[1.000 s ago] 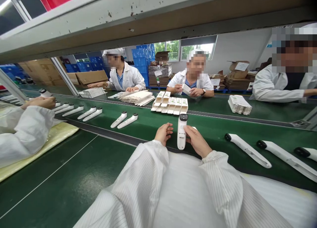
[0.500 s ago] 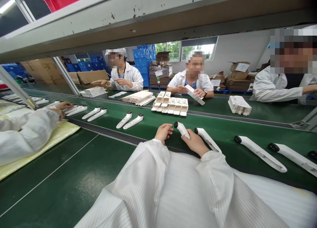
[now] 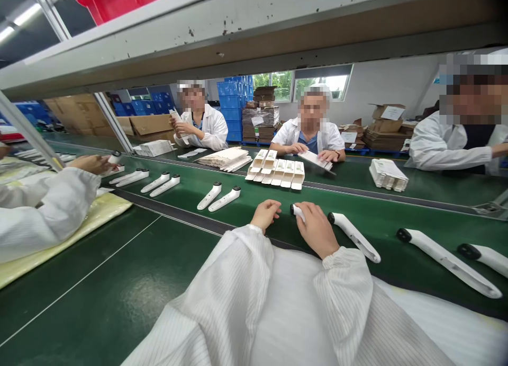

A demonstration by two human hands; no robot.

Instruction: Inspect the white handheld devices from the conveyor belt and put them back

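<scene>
My right hand [image 3: 315, 231] closes over a white device [image 3: 297, 212], its dark tip pointing left of ahead. My left hand [image 3: 265, 214] lies open just beside it on the belt [image 3: 381, 217]. Ahead, open cartons [image 3: 275, 174] stand in rows; I cannot tell what they hold.

A white plastic handheld device [image 3: 297, 212] lay low in the middle of the frame, mostly covered by the right hand [image 3: 315, 230], with only its slim end and dark tip showing at the upper left of that hand. Just to its right, a second white device [image 3: 354, 238] lay flat, its round black head at the upper left and its tapering body slanting toward the lower right.
</scene>
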